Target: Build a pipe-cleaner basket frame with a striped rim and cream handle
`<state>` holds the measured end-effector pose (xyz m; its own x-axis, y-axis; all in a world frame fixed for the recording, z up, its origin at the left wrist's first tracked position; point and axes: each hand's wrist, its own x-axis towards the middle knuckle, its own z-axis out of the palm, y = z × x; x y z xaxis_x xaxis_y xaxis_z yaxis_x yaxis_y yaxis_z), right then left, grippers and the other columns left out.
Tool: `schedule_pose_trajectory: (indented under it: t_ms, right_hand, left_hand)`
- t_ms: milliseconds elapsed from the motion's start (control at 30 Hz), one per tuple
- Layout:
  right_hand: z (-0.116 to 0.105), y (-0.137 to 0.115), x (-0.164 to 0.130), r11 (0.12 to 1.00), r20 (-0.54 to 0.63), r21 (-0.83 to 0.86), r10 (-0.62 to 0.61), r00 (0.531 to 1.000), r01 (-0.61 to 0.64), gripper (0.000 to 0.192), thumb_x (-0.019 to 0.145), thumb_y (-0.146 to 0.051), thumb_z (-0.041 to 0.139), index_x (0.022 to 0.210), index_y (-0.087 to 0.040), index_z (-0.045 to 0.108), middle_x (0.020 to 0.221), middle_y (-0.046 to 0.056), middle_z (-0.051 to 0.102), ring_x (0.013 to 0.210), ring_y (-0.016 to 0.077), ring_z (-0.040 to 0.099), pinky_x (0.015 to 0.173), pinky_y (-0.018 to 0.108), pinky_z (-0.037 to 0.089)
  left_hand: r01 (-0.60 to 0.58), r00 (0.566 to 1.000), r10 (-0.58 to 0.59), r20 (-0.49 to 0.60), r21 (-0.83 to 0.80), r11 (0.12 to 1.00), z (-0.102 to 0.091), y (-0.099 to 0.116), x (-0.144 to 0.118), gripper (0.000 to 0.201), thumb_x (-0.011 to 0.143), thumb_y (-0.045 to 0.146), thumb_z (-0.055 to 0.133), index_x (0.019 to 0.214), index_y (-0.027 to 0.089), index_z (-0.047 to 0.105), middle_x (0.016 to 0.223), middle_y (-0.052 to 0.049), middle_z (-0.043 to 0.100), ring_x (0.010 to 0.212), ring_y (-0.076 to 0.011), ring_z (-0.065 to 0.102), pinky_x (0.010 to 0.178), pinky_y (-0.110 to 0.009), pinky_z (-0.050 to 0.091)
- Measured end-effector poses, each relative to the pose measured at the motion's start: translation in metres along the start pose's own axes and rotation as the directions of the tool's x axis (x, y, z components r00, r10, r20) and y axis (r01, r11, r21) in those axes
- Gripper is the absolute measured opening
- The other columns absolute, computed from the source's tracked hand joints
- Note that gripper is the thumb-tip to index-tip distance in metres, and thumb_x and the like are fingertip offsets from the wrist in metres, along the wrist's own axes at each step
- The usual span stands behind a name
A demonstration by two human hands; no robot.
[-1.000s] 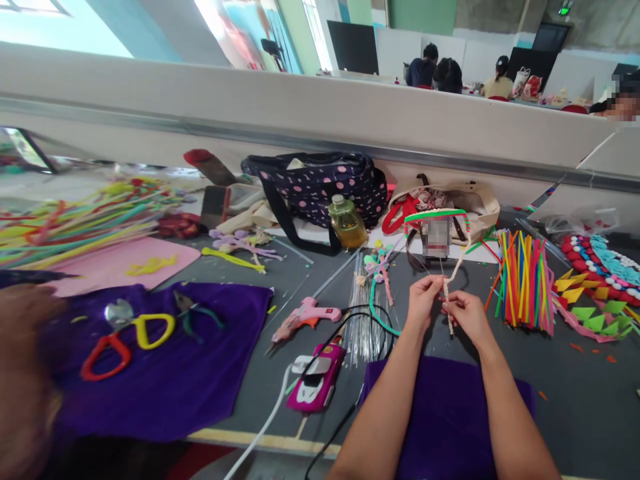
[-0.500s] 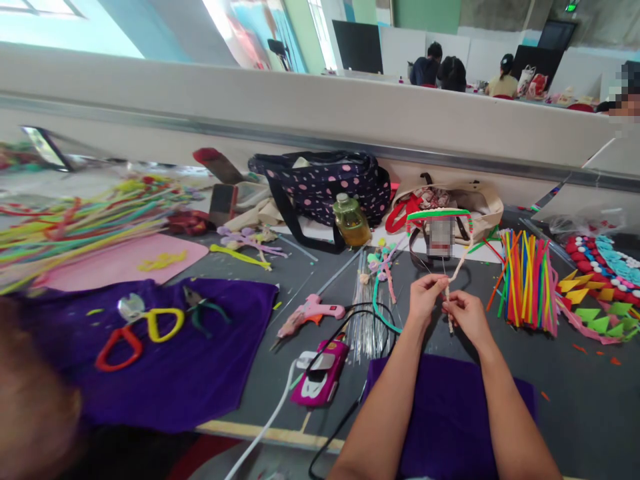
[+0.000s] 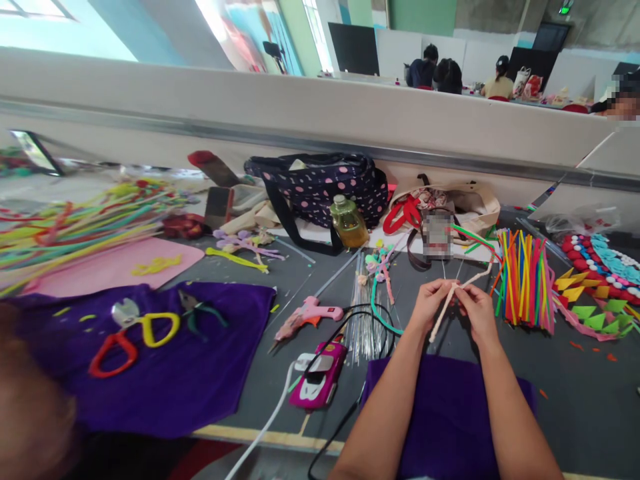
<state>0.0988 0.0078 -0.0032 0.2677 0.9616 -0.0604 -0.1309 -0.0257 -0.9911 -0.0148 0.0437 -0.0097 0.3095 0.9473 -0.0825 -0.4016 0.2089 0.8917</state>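
Both my hands meet above the grey table, over a purple cloth [image 3: 450, 413] near my lap. My left hand [image 3: 429, 303] and my right hand [image 3: 477, 310] pinch a pale pink pipe cleaner [image 3: 443, 313] with thin wires sticking up from it. The piece lies tilted, its lower end pointing down-left and its upper end reaching right toward a bundle of bright pipe cleaners [image 3: 523, 277].
A pink glue gun [image 3: 310, 313], a pink phone [image 3: 317, 377] with cables and a sheaf of thin wires [image 3: 365, 313] lie left of my hands. Scissors [image 3: 133, 333] rest on another purple cloth. Bags [image 3: 320, 187], a bottle [image 3: 347, 223] and felt shapes [image 3: 595, 280] line the back and right.
The pipe cleaner piece has swung from nearly upright to a slant, and the green-topped loop that stood above my hands has dropped to the right. My hands rose slightly.
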Motion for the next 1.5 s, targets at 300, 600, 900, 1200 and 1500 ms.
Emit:
schedule_pose_trajectory:
  t_ms: [300,600,900,1200,1500]
  right_hand:
    - [0.000,-0.002,0.001,0.963,0.011,0.211,0.171,0.985,-0.170,0.014,0.063,-0.028,0.061,0.072,-0.018,0.063,0.059,-0.001,0.060,0.048,0.0094,0.049,0.038,0.017,0.029]
    - [-0.002,0.008,0.004,0.958,0.062,0.145,0.239,0.969,-0.246,0.016,0.060,-0.025,0.055,0.073,-0.017,0.061,0.054,-0.003,0.058,0.042,0.0071,0.046,0.035,0.015,0.029]
    - [0.009,0.014,0.000,0.989,0.094,-0.004,0.147,0.985,-0.147,0.017,0.063,-0.026,0.050,0.073,-0.018,0.061,0.055,-0.003,0.058,0.042,0.0068,0.045,0.034,0.015,0.028]
    - [-0.001,0.015,0.006,0.997,-0.018,0.041,0.066,0.998,-0.065,0.017,0.066,-0.026,0.052,0.077,-0.017,0.062,0.059,-0.001,0.060,0.045,0.0071,0.046,0.036,0.015,0.030]
    - [-0.043,-0.005,0.017,0.934,-0.496,0.223,-0.139,0.857,0.281,0.029,0.074,-0.043,0.060,0.089,-0.017,0.060,0.062,-0.003,0.059,0.042,0.0049,0.041,0.036,0.015,0.028]
  left_hand:
    - [0.087,0.996,-0.087,-0.011,-0.021,0.996,0.000,-0.001,0.001,0.035,0.065,0.035,0.072,0.090,0.010,0.069,0.068,-0.005,0.064,0.057,-0.0114,0.057,0.056,-0.024,0.048]
    - [-0.041,0.970,0.136,-0.200,0.420,0.906,-0.007,-0.005,0.005,0.028,0.082,0.041,0.051,0.086,0.016,0.063,0.074,-0.005,0.060,0.063,-0.0147,0.054,0.058,-0.027,0.044]
    - [-0.029,0.962,0.271,0.023,0.999,0.019,-0.023,-0.003,0.007,0.028,0.083,0.017,0.051,0.105,0.025,0.066,0.100,-0.010,0.059,0.097,-0.0259,0.047,0.076,-0.036,0.035]
    - [-0.081,0.946,0.318,0.064,0.996,0.040,-0.029,-0.004,0.009,0.026,0.088,0.017,0.042,0.096,0.022,0.066,0.092,-0.007,0.059,0.088,-0.0210,0.053,0.073,-0.031,0.035]
    - [-0.359,0.722,0.666,0.190,0.925,0.126,-0.034,0.016,-0.005,0.040,0.081,0.004,0.039,0.111,0.018,0.061,0.095,-0.009,0.054,0.091,-0.0203,0.051,0.079,-0.032,0.040]
